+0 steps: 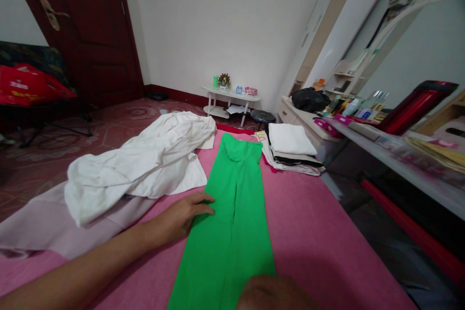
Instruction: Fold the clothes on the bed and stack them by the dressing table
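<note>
The green trousers (232, 213) are spread lengthwise on the pink bedcover (319, 232). The left hand (185, 213) is laid flat, fingers extended, on their left edge. The right hand (271, 293) is blurred; its state cannot be told.

Left hand (183, 214) flat, fingers extended, on left edge of green trousers (234, 232) laid lengthwise on pink bed (319, 237). White garment (145, 160) heaped beside.
</note>
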The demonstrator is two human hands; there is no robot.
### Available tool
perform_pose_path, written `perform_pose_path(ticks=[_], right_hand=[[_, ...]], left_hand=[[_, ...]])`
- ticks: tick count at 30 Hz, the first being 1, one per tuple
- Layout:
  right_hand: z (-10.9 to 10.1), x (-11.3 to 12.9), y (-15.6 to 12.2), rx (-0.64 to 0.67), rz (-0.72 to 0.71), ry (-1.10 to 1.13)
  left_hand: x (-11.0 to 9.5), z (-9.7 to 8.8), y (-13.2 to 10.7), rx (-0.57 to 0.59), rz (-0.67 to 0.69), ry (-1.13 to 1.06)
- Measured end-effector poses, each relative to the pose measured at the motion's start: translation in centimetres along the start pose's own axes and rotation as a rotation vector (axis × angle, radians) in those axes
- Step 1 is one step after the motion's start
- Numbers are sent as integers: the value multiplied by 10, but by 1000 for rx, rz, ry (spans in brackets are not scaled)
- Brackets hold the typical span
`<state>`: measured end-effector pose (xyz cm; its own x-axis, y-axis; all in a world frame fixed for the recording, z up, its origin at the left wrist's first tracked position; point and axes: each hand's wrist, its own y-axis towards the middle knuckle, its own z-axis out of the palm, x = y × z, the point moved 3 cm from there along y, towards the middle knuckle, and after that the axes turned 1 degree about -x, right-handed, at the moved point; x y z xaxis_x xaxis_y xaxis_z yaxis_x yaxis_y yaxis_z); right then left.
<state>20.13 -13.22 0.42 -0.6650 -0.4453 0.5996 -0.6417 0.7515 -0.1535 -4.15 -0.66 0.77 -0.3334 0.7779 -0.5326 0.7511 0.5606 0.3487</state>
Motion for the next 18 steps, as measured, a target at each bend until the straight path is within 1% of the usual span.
perform_pose_path(ticks=[3, 5, 6, 7, 9, 11, 13, 15, 16, 17, 18], right_hand=[[-28, -22, -14, -149, -98, -179], [-43, -33, -21, -240, -197, -311], [-48, -37, -22, -277, -242, -382], [-50, -38, -22, -303, -281, -449], [-51, -34, -19, -304, -340, -551], [-49, -24, -13, -302, -404, -636], [-45, -13, -10, -285, -486, -683], [-40, -6, -10, -271, -561, -662], [-38, -4, -11, -264, -585, -611], [-36, -4, -11, -269, -582, -519], [-34, -6, -10, -287, -548, -405]], left_hand=[[24, -12, -13, 28, -28, 54], [27, -16, -16, 36, -14, 75], [25, -17, -16, 32, 10, 88], [19, -17, -14, 36, 41, 102], [2, -17, -7, 56, 104, 121], [-19, -16, 0, 121, 161, 105], [-38, -14, 4, 187, 201, 31], [-52, -13, 5, 222, 224, -93], [-58, -13, 4, 224, 222, -170], [-62, -13, 1, 225, 210, -252], [-67, -12, -2, 232, 185, -338]])
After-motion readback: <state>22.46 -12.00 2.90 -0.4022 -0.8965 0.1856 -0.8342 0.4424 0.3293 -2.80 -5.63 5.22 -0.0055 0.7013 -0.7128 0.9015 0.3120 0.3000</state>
